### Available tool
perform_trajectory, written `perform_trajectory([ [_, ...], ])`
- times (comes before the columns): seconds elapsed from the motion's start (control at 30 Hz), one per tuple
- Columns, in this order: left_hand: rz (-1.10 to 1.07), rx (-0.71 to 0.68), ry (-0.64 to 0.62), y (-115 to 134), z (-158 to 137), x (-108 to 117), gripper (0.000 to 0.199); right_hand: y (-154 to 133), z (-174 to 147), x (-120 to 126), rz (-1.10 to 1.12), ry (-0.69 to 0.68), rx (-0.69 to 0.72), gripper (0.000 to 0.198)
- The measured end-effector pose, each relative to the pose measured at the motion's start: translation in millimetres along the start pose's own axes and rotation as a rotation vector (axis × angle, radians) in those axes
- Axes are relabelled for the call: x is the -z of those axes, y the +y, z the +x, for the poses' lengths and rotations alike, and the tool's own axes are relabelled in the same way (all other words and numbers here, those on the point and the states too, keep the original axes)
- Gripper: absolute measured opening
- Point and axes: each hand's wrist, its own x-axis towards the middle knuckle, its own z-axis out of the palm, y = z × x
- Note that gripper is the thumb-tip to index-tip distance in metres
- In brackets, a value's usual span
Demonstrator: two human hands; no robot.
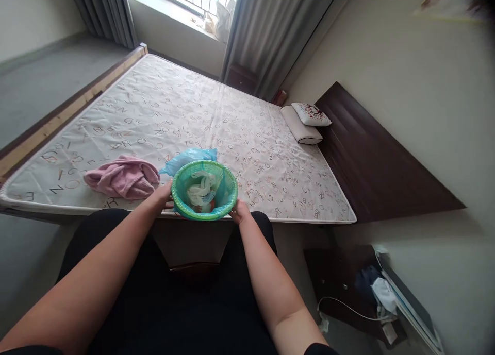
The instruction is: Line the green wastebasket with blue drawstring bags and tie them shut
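Observation:
A green plastic wastebasket (177,206) lined with a thin blue bag is held between my two hands at the mattress's near edge. Inside lies crumpled white waste (203,187). My left hand (167,196) grips the basket's left side, its fingers partly hidden behind the wall. On the right side, my right hand (240,211) curls around the basket below the rim. A blue plastic bag (187,159) lies on the mattress just behind the basket. Left of it, a bunched pink towel (124,178) rests near my left forearm.
The bare mattress (232,120) with printed letters spreads ahead, a wooden frame along its left. A pillow and a cushion (311,114) lie by the dark headboard (371,159). At lower right stands a dark nightstand (336,277) with cloths and a cable. Curtains (266,30) flank the window.

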Motion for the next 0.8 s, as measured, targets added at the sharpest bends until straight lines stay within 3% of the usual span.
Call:
perform_trajectory([
  [0.27, 0.059, 0.139, -0.203, -25, -50, 9, 0.020, -8, -3, -8, 0.155, 0.095, 0.085, 0.024],
  [0.57, -0.134, -0.150, 0.020, -27, -55, 1, 0.012, -23, -13, -5, 0.219, 0.081, 0.173, 0.034],
  [0.8, -0.247, -0.083, 0.005, -29, -49, -6, 0.016, -22, -21, 5, 0.058, 0.149, 0.286, 0.042],
])
